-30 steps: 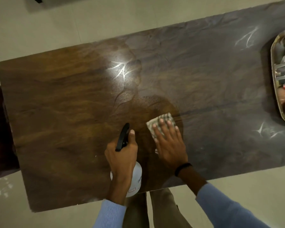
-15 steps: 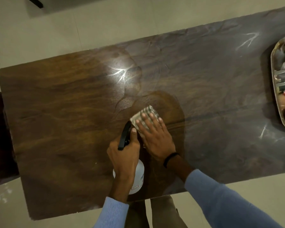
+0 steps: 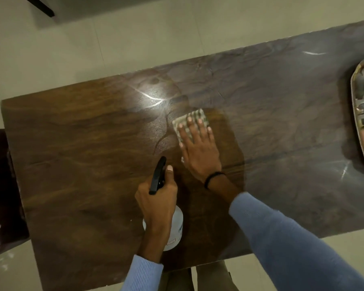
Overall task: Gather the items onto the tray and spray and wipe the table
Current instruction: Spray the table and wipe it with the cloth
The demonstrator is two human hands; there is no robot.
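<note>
My left hand (image 3: pixel 158 198) grips a white spray bottle (image 3: pixel 175 229) by its black trigger head (image 3: pixel 157 175), held above the near edge of the dark wooden table (image 3: pixel 76 156). My right hand (image 3: pixel 200 152) lies flat, fingers spread, pressing a folded checked cloth (image 3: pixel 190 120) onto the table's middle. The cloth sits under my fingertips, just beyond the bottle's nozzle. A metal tray (image 3: pixel 355 114) holding several gathered items stands at the right end of the table, cut off by the frame edge.
A bright light reflection (image 3: pixel 149 97) glares on the tabletop left of the cloth. A dark chair (image 3: pixel 2 190) stands against the table's left end. Pale tiled floor (image 3: pixel 135 34) surrounds the table. My legs show beneath the near edge.
My right hand slid the cloth left toward the bottle, then back out away from me and to the right. My left hand kept the bottle nearly still.
</note>
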